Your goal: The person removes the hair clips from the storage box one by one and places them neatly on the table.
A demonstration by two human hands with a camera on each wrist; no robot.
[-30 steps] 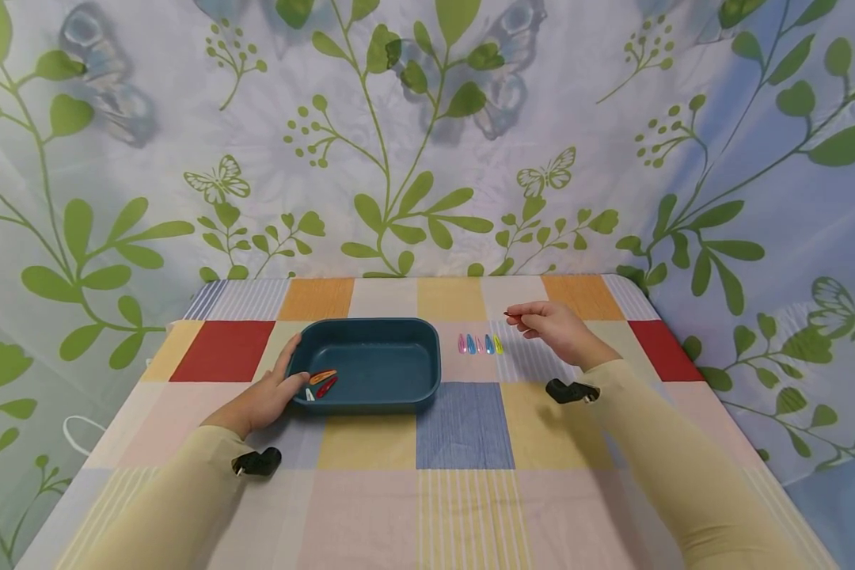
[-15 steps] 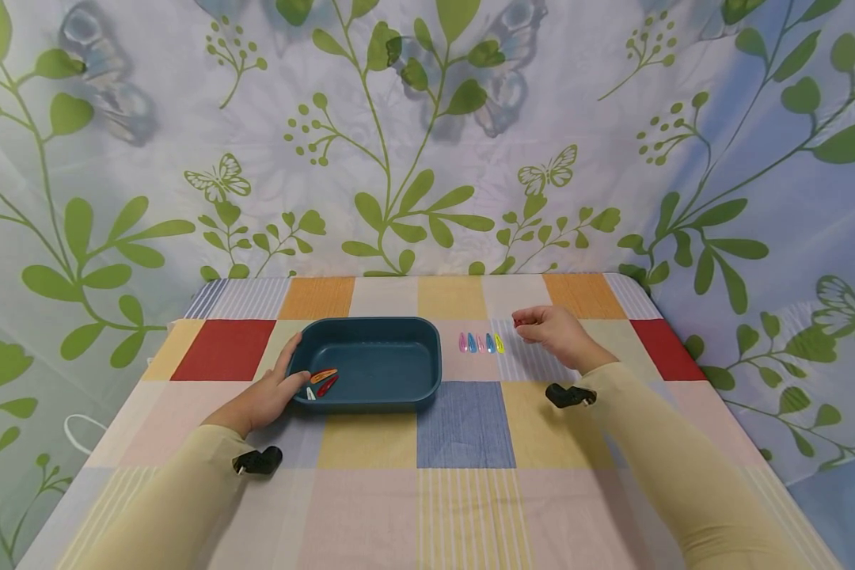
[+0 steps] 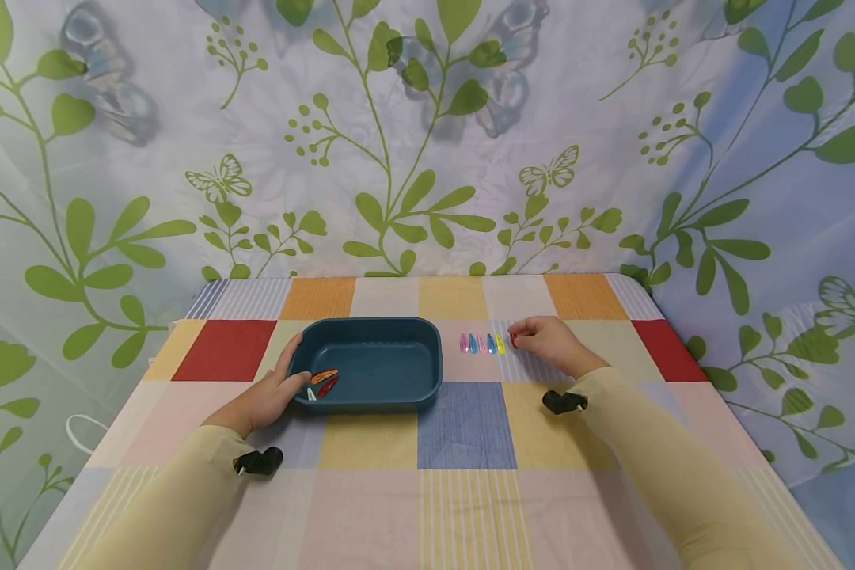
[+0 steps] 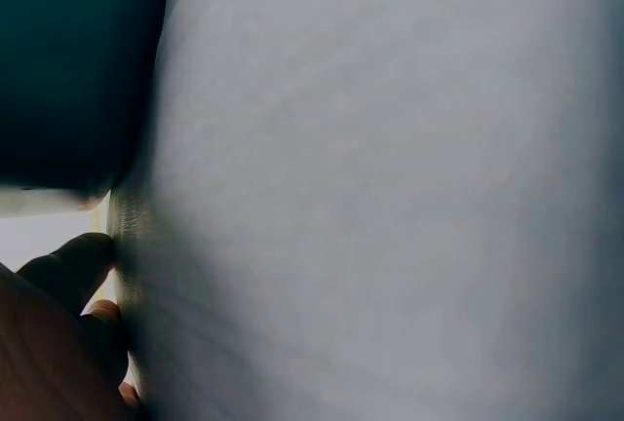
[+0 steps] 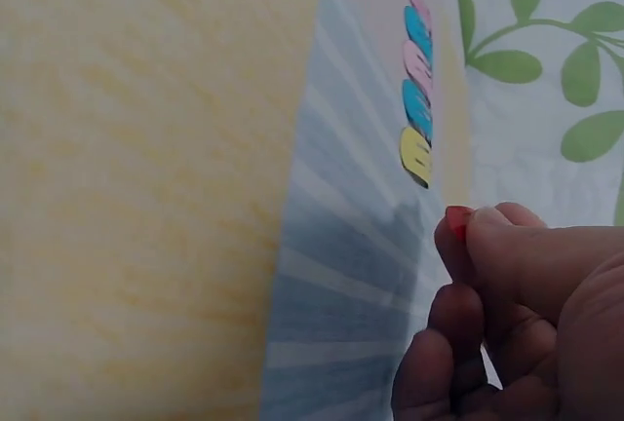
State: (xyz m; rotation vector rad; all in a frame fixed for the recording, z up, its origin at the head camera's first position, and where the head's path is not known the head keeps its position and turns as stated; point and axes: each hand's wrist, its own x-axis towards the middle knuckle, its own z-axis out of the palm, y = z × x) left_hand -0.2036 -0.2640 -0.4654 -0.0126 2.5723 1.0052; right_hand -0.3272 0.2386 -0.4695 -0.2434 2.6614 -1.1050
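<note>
My left hand (image 3: 260, 402) holds the left wall of a dark teal tray (image 3: 431, 396), with the thumb over the rim and the fingers along the outside. Inside, near that thumb, lie an orange snap hair clip (image 3: 324, 376), a red one (image 3: 328, 386) and a white one (image 3: 310, 393). Between thumb and fingertips, my right hand (image 3: 552, 342) pinches another red hair clip (image 5: 458, 219), mostly covered by the fingers. Left of it, several clips stand side by side in a row, pink, blue and yellow; the yellow clip (image 3: 500, 343) is closest to my right hand.
A patchwork-patterned cloth (image 3: 466, 427) covers the table. Behind it hangs a leaf-printed curtain (image 3: 427, 142). A white cable (image 3: 78, 435) loops beside the table's left edge.
My right hand has lowered and shifted toward the row with the red hair clip, after turning it in the fingers. The left hand and the tray stay in place.
</note>
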